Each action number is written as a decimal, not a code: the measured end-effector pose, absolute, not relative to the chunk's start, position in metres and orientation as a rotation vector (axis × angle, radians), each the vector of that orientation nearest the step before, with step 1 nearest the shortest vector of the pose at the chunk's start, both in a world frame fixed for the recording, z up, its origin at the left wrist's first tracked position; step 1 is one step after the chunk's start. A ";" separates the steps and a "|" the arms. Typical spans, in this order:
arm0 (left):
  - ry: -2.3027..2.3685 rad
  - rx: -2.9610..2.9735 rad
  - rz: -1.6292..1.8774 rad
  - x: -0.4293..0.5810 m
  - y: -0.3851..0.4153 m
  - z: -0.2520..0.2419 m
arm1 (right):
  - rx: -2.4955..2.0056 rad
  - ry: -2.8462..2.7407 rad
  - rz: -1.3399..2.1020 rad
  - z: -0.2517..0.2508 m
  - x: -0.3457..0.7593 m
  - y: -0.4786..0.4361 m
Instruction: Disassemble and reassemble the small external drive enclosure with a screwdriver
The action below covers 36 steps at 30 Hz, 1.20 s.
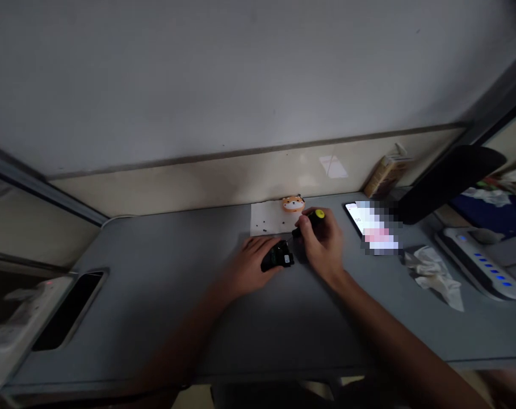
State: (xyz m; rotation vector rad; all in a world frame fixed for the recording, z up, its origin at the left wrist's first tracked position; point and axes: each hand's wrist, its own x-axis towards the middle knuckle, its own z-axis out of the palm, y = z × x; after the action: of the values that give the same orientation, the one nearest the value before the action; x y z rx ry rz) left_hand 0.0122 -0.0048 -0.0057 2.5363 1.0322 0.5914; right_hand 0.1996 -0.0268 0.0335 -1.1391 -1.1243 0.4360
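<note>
Black device point(275, 258) clamped between left fingers point(260, 244) and thumb, right fingers point(309, 234) wrapped around screwdriver point(313, 217), tip by device's edge

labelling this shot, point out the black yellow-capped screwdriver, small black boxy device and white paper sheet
Black yellow-capped screwdriver point(313, 217): head view, on its handle.
Small black boxy device point(278, 255): head view, upper face.
White paper sheet point(269, 213): head view, bare surface.

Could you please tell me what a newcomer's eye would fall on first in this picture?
Probably the brightly lit phone on the right side of the grey table. Next might come the orange animal-faced item at the far right corner of the white paper, then the yellow-ended screwdriver in the right grip, close to the black device in the left grip.
</note>
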 end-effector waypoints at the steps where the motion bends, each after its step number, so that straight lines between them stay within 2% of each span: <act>1: 1.036 2.516 0.604 0.013 -0.005 -0.006 | -1.131 -1.124 0.437 0.033 0.200 -0.027; 36: 1.049 2.409 0.655 0.019 -0.009 0.001 | -1.150 -1.166 0.372 0.031 0.204 -0.025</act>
State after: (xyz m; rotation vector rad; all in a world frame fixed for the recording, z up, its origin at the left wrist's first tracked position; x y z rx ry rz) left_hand 0.0186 -0.0092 0.0010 2.4090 1.0486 0.6547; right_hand 0.2039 -0.0249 0.0308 -1.1499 -1.1664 0.3725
